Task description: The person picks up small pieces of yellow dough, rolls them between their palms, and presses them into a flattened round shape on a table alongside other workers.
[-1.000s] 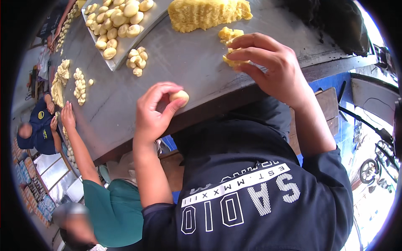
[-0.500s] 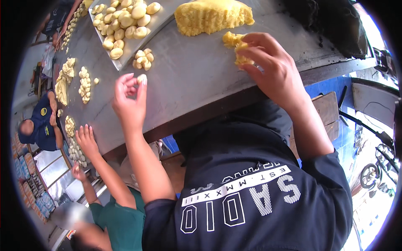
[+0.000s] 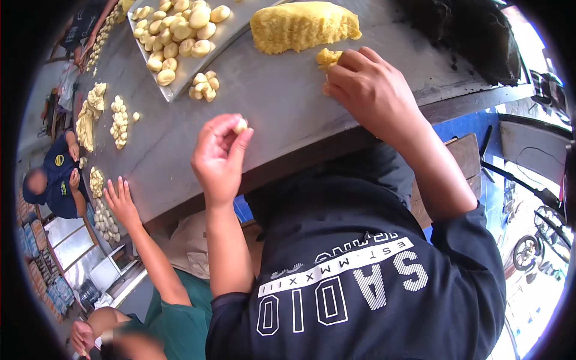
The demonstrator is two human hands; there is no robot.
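My left hand [image 3: 219, 162] is pinched on a small pale dough ball [image 3: 241, 125] above the front part of the grey table [image 3: 288, 96]. My right hand [image 3: 369, 90] is curled over a crumbly yellow dough piece [image 3: 329, 57], its fingertips mostly hidden. Behind it lies a large yellow dough block [image 3: 303, 30]. A cluster of small dough pieces [image 3: 204, 85] sits beside a metal tray [image 3: 171, 93] heaped with pale round balls.
A co-worker's arm in a green sleeve [image 3: 159, 264] reaches onto the table left of me. Another person in navy [image 3: 57, 180] works at the far left near dough piles [image 3: 96, 111]. A dark, bulky object [image 3: 474, 36] lies at the right.
My left hand went back and left, then returned rightward, now with a smaller ball in its pinch. My right hand's fingers have curled lower over the yellow piece.
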